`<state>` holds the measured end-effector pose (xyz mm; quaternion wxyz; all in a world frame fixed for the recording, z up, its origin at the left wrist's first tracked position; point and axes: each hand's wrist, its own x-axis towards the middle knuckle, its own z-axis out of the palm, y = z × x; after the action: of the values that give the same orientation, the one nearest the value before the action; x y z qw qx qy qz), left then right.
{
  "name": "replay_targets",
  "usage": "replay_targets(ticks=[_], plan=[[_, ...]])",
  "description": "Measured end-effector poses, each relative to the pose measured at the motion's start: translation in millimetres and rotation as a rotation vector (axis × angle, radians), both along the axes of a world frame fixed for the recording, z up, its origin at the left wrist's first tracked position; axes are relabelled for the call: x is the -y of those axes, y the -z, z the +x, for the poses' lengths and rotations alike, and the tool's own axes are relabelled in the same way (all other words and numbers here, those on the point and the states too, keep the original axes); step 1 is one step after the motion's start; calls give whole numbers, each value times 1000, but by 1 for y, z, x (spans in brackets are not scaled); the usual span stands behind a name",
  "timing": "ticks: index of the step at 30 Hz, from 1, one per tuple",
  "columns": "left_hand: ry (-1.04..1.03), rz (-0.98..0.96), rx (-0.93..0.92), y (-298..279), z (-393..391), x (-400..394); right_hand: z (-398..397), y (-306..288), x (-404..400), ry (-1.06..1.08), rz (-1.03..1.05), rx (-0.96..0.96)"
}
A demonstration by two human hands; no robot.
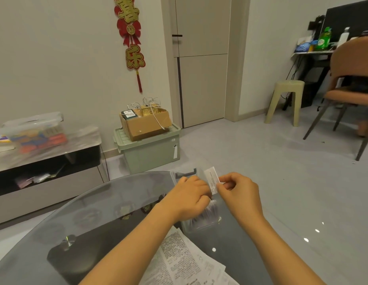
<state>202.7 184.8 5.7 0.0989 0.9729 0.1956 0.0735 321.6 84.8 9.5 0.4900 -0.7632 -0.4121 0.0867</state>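
- While the left hand (pixel 189 194) grips the clear plastic bag (pixel 203 221) at the edge of the desk (pixel 96 219), fingers curled round it, the right hand (pixel 238 192) pinches the white label (pixel 212 178) betw. thumb and forefinger.
- Progress, I judge: early; label looks only partly off, bag not opened yet.
- Count: 1 bag, 1 label, printed sheets (pixel 185 258) at least 2 (they overlap, exact no. unclear).

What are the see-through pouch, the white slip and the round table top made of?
Pouch: likely thin clear plastic film, glossy and creased; the surface below shows through. White slip: seems matt paper, finely printed, perhaps a sticker. Table top: looks like tinted glass, smooth, with reflections.
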Motion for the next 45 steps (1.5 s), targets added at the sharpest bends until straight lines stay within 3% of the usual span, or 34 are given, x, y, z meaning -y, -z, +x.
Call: replay_targets(ticks=[9, 18, 23, 32, 38, 45], plan=[[-8, -43, 38, 7, -17, -2, -15, 3, -11, 25, -224, 379], [-50, -109, 138, 15, -19, -2, -20, -3, -22, 44, -434, 541], [-20, -77, 90, 10, -18, -1, -21, -3, -27, 84, -504, 573], [-63, -97, -165, -3, -8, 0, -17, 0, -24, 178, -433, 539], [-89, -135, -185, -9, -4, 1, -16, -1, -18, 231, -355, 578], [-67, -68, -210, -6, 0, 1, -13, 3, -6, 130, -209, 466]])
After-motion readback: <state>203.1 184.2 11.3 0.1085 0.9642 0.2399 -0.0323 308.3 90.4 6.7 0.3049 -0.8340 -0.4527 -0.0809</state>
